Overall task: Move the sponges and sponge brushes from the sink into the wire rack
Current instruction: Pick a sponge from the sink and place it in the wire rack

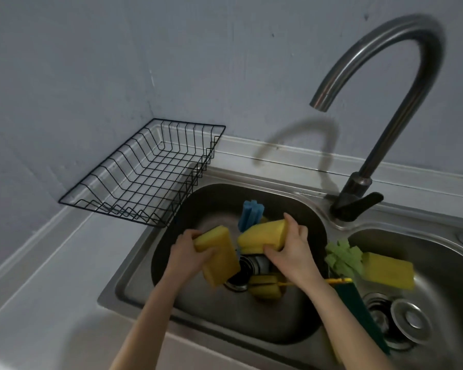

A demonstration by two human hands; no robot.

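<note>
We note left hand [187, 249] and right hand [292, 252] each clamping a yellow sponge [219, 260]; carry both to the empty wire rack [145, 177] at ten o'clock, releasing flat.

Grey wall [91, 62], pale countertop [38, 303], curved steel faucet [380, 134]

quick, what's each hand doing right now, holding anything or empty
Left hand: closed on a yellow sponge over the left basin.
Right hand: closed on another yellow sponge, also over the left basin.
</note>
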